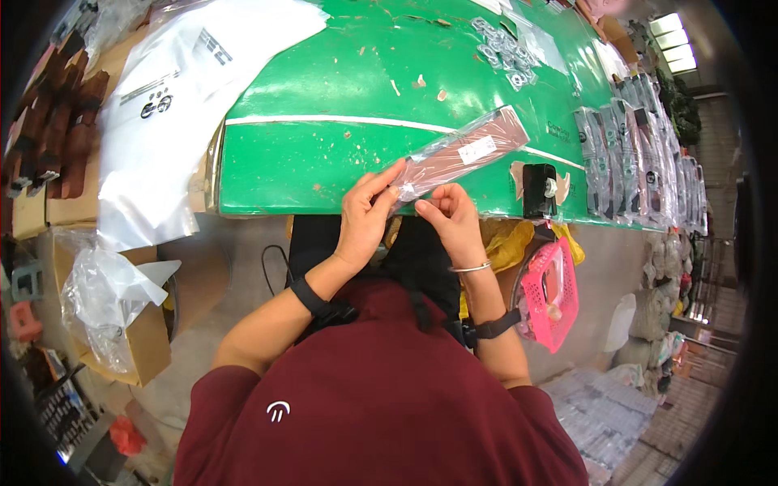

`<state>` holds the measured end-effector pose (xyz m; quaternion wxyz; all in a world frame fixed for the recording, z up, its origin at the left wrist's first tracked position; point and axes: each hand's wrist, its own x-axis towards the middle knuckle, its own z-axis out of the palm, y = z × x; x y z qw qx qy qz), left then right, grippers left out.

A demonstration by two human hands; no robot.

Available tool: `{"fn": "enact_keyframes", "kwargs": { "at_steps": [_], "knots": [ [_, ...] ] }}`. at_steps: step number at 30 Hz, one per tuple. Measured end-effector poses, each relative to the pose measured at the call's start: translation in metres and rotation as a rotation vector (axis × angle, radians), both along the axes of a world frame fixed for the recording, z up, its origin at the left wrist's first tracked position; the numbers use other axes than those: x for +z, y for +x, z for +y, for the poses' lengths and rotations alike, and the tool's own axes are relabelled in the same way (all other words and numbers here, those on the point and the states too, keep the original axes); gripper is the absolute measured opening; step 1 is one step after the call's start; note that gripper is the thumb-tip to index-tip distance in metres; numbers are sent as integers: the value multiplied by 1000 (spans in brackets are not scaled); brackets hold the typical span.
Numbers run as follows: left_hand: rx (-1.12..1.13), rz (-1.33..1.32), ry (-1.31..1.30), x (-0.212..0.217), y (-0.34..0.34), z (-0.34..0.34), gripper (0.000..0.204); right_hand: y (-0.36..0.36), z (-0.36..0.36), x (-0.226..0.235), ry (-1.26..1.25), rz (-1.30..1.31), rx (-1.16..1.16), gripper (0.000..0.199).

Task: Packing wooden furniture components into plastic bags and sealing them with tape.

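My left hand [365, 212] grips the near end of a long brown flat part in a clear plastic bag [466, 154], which slants up to the right above the green table [324, 138]. My right hand [450, 215] pinches the open bag end just below it, fingertips close to the left hand's thumb. A white label sits on the bag's middle. Both wrists wear black bands, and the right wrist also has a thin metal bangle.
A row of bagged parts [632, 154] lines the table's right edge. Small metal pieces in bags [506, 49] lie at the far side. Large white plastic sheets [162, 105] cover boxes on the left. A pink basket [551, 292] hangs under the table beside a black device [537, 188].
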<state>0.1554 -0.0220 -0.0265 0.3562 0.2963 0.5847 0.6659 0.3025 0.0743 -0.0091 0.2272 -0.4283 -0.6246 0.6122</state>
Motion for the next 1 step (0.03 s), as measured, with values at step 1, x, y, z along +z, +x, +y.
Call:
{"fn": "enact_keyframes", "kwargs": {
  "at_steps": [1],
  "knots": [
    [-14,3,-12,1,0,0,40,2,0,-8,-6,5,-2,29]
  ]
}}
